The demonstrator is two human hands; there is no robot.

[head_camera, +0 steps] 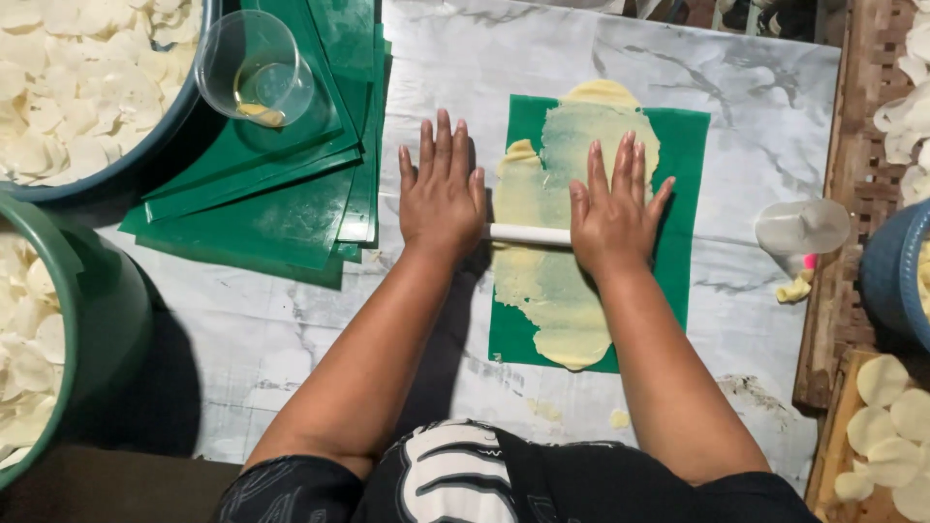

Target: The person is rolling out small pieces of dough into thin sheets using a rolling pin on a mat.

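**Hidden and cut-off parts**

Roller (528,233): only the middle shows, both ends lie under the left hand (441,189) and right hand (612,215). Dough (557,281) partly covered by the right hand. Blue bowl (145,150) cut by top and left edges; green bowl (92,320) cut at left. Second blue bowl (896,281) cut at right. Clear cup (802,228) blurred, contents unclear. Lower green sheets (281,223) hidden under the stack.

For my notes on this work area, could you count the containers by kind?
Blue basins: 2, one top left and one at the right edge
Green basin: 1
Clear plastic cups: 2, one upright and one lying on its side
Total: 5
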